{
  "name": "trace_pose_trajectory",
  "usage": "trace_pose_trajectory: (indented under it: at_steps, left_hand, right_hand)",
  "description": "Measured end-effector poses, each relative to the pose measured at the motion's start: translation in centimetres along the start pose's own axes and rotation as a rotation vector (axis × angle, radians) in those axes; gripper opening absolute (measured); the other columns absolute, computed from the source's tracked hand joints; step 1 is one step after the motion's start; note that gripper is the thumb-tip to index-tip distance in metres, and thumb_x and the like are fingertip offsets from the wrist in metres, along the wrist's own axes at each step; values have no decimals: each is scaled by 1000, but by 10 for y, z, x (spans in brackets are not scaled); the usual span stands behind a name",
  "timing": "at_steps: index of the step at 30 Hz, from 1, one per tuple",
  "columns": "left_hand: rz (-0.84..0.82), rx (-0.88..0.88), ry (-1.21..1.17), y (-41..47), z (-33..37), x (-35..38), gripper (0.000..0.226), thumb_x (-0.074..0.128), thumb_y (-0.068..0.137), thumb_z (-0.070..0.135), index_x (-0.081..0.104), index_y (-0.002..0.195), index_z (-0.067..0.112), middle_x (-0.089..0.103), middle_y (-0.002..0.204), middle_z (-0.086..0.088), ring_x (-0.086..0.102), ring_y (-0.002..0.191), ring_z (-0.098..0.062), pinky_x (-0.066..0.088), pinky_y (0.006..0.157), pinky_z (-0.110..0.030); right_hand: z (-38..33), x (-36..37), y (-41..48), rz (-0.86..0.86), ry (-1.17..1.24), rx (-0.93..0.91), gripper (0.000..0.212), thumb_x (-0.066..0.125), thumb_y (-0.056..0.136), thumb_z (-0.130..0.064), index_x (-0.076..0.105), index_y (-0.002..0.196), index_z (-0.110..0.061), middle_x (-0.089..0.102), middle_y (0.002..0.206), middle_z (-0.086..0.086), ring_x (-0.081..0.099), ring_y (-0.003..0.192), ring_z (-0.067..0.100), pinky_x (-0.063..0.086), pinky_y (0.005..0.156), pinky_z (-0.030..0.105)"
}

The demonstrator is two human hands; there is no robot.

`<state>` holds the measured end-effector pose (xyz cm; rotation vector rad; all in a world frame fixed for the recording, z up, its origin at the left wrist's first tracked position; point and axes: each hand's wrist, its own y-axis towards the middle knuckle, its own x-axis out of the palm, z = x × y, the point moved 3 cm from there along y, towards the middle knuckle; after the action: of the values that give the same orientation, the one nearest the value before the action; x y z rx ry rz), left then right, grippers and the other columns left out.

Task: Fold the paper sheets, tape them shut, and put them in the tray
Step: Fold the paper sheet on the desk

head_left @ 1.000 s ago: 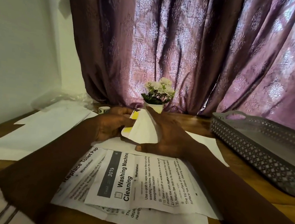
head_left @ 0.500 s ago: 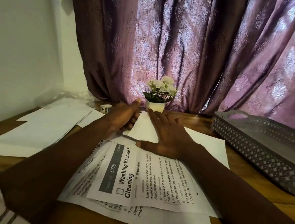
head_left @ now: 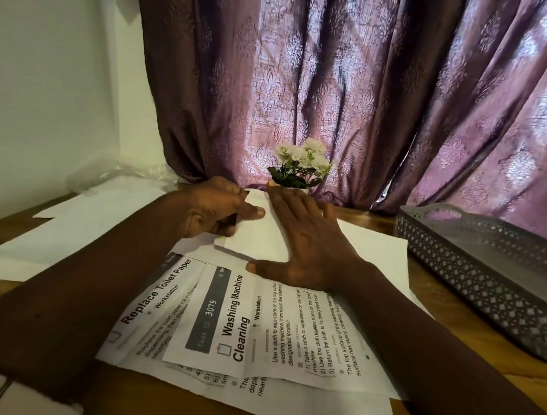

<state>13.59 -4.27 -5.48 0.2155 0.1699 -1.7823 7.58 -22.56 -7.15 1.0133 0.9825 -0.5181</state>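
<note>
Nearest to the camera lie the printed instruction sheets (head_left: 254,331), overlapped on the wooden table (head_left: 515,380); they are not part of the fold at this moment, but they sit under the work and could slide.

Just beyond them, at the centre, is the folded paper sheet (head_left: 256,235), a small white packet lying on another blank sheet (head_left: 371,249). The right hand (head_left: 305,243) lies flat on its right half, fingers spread wide and pointing to 12 o'clock, the thumb stretched out to 9 o'clock along the near edge. The left hand (head_left: 212,208) is at 9 o'clock of the packet; its thumb presses on top of the left flap and the curled fingers seem to go under that edge, so it pinches the flap.

I judge that the step in hand is to close and flatten the fold. To do it well, the right palm should hold the packet so it does not turn, while the left thumb runs along the crease with firm pressure, edges matched first. No tape is visible on the packet, and I cannot see a tape roll.

Farther, at 2 o'clock, the grey perforated tray (head_left: 478,268) waits well apart. At 12 o'clock a small pot of white flowers (head_left: 302,166) stands just behind the fingertips; a long sweep forward may touch it.
</note>
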Motion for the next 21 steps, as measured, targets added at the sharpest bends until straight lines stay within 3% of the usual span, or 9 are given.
trace_pose_trajectory:
  at_steps: [4,6,9,10,13,17,21]
  left_hand:
    - [-62,-116,-116,-6,-3,-6,8,67,95,12,69,100,7,70,69,-4,44,40,-6,23,30,-14]
    - [-175,-191,-171,-13,-7,-6,14,65,96,21,70,102,9,72,74,-3,39,42,-5,21,28,-11]
    - [-401,-211,-227,-13,-15,-3,64,86,74,44,70,130,17,63,118,-6,41,63,-8,28,29,-12]
    - [-463,-202,-251,-12,-16,-3,69,87,72,48,69,132,19,62,119,-5,41,66,-9,30,29,-13]
    - [-569,-181,-351,-23,-6,3,60,74,85,49,66,130,11,72,79,-7,60,47,-12,44,31,-18]
    - [-531,-177,-306,-34,4,5,56,58,89,50,64,134,17,78,99,-6,77,69,-21,58,42,-27]
    - [-469,-157,-348,-32,4,10,41,64,86,40,70,119,15,77,102,-7,77,82,-23,62,50,-32]
  right_hand:
    - [5,4,-2,-39,24,39,120,37,75,-97,-7,164,-30,24,167,6,27,149,31,17,122,56]
    - [3,7,-3,-36,41,37,117,40,77,-95,-6,164,-32,32,161,8,33,144,33,22,120,55]
    - [1,6,-4,-37,126,17,116,48,80,-89,-7,164,-32,34,160,7,33,143,31,22,119,53]
    - [1,5,-5,-29,149,5,116,51,80,-86,-7,164,-32,35,158,7,33,142,29,23,119,52]
    - [1,1,-6,15,148,-21,112,56,81,-83,1,163,-32,41,153,5,38,136,27,26,116,50]
    - [3,10,-4,-47,128,19,111,48,80,-89,2,164,-33,35,160,6,34,143,30,22,119,50]
    - [7,13,-2,-35,137,35,113,44,77,-93,2,164,-35,30,164,4,30,148,31,22,121,54]
